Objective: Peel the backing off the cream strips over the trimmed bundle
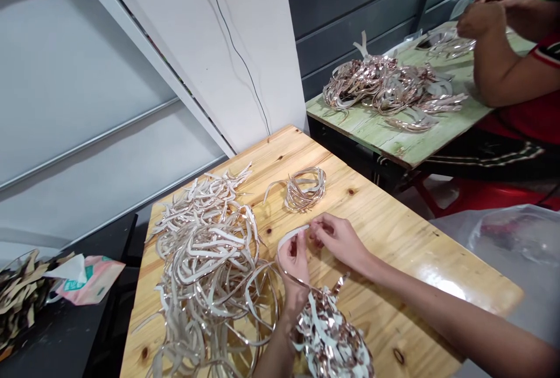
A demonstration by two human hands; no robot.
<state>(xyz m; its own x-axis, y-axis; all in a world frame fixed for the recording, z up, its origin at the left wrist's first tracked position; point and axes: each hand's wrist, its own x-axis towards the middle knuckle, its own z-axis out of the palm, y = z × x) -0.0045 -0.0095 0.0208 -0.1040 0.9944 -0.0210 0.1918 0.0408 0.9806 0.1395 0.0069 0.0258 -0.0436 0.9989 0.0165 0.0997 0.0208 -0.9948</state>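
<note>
Head view: left fingers [301, 242] and right fingers [320, 233] pinch one strip [292, 234]; print on the packet [98, 284] is unreadable.

Right forearm [420, 287] extended, left hand [294, 258] pinching, right hand [343, 241] beside it, fingers [322, 227] curled

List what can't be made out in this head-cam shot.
Head view:
Right hand: whether it pinches the strip; its fingers hide the contact, too small to tell.
Heap of strips: near end cut off by the bottom edge.
Shiny bundle: lower end cut off by the bottom edge.
Clear bag: contents blurred by cloudy plastic.
Co-worker: head out of frame.
</note>
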